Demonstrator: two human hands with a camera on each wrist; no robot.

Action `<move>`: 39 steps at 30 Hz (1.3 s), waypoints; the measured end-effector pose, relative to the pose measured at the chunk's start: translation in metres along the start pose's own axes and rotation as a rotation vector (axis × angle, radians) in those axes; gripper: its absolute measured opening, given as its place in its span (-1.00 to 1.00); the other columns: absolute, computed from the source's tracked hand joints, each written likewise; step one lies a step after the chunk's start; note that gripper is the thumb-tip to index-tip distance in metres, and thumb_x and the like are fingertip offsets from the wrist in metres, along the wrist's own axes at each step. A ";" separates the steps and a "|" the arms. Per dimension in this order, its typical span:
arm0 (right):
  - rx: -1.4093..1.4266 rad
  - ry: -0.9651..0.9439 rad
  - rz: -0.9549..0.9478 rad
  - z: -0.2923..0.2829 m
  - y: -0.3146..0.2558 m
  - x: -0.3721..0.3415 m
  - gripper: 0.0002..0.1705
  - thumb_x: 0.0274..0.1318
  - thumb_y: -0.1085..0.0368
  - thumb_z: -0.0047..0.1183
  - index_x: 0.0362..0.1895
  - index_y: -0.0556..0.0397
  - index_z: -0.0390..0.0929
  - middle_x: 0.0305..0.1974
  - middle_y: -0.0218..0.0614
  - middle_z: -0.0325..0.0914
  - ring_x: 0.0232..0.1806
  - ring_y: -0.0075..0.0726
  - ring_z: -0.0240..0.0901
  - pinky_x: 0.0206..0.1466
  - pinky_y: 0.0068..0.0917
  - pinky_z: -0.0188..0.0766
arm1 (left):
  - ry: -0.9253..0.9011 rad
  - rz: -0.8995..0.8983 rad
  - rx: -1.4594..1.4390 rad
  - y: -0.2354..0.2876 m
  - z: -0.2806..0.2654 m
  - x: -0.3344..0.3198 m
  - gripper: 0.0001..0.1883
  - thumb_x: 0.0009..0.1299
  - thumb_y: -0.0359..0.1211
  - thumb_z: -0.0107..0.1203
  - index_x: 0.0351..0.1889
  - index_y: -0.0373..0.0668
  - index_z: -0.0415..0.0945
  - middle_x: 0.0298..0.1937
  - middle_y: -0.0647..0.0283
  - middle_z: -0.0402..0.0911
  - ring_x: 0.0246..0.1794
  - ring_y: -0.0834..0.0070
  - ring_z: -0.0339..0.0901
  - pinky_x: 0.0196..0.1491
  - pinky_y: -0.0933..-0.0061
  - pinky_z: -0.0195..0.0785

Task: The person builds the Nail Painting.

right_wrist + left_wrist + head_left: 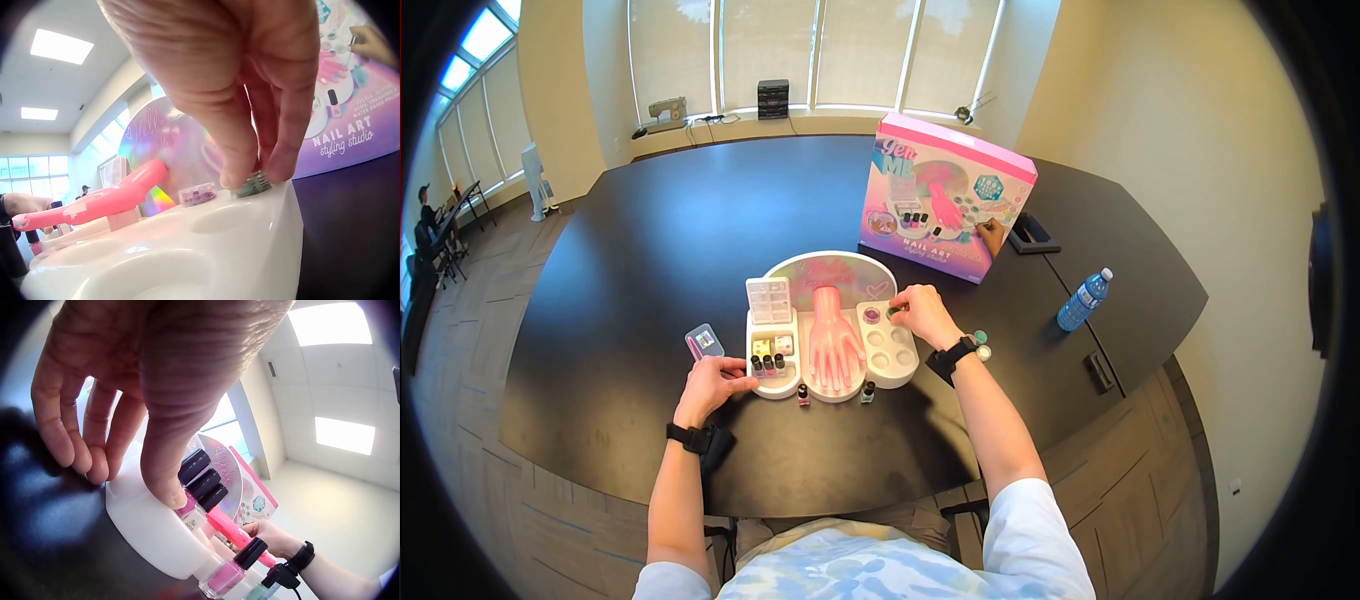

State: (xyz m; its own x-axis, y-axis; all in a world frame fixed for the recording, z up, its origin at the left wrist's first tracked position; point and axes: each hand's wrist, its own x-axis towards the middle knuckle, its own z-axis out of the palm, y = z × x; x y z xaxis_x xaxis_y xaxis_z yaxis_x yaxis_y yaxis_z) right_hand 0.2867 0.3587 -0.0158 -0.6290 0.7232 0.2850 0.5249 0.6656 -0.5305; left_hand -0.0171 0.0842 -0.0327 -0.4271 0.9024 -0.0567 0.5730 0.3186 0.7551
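My right hand (928, 314) pinches a small clear pot of green glitter (251, 186) between thumb and fingers, at a round well at the back right of the white nail art station (892, 378). A purple glitter pot (197, 194) sits in the well beside it. At the station's left front corner, my left hand (712, 387) grips the edge, thumb over the rim and fingertips low on the outside. Several black-capped nail polish bottles (203, 481) stand in the compartment by that thumb. A pink model hand (833, 340) lies palm down in the middle.
A pink polish bottle (803, 395) and a mint one (868, 392) stand in front of the station. Left of it lies a small clear case (705, 342). Behind stands the nail art box (945, 200). Further right are small pots (984, 353) and a water bottle (1085, 300).
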 end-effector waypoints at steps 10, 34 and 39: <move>0.023 0.001 0.022 -0.001 -0.003 -0.001 -0.64 -0.19 0.55 0.34 -0.16 0.21 0.77 -0.28 0.08 0.72 -0.23 0.05 0.73 -0.09 -0.25 0.64 | -0.003 0.013 0.006 -0.004 0.001 0.001 -0.54 0.16 -0.24 0.53 -0.04 -0.30 0.74 -0.37 0.21 0.76 -0.37 0.54 0.68 -0.16 0.46 0.53; 0.128 0.095 0.243 -0.089 0.065 -0.056 -0.56 -0.11 0.47 0.41 -0.01 0.13 0.76 -0.22 -0.17 0.79 -0.27 -0.35 0.71 -0.10 -0.40 0.62 | -0.013 -0.002 -0.027 -0.012 0.007 0.006 -0.55 0.13 -0.16 0.52 -0.06 -0.17 0.78 -0.38 0.26 0.77 -0.36 0.46 0.70 -0.12 0.38 0.54; -0.110 -0.054 0.206 -0.078 0.085 -0.092 -0.57 -0.14 0.21 0.43 -0.09 0.02 0.80 -0.22 -0.07 0.73 -0.08 0.00 0.64 0.09 -0.17 0.56 | 0.011 -0.004 -0.041 -0.004 0.002 0.001 -0.58 0.15 -0.29 0.52 -0.08 -0.33 0.75 -0.38 0.22 0.76 -0.39 0.57 0.65 -0.19 0.48 0.51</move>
State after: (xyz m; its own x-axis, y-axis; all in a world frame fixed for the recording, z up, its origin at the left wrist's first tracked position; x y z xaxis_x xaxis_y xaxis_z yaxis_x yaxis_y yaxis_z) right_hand 0.4339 0.3636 -0.0251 -0.5307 0.8368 0.1347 0.7027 0.5233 -0.4821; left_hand -0.0181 0.0840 -0.0375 -0.4370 0.8979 -0.0522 0.5423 0.3094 0.7812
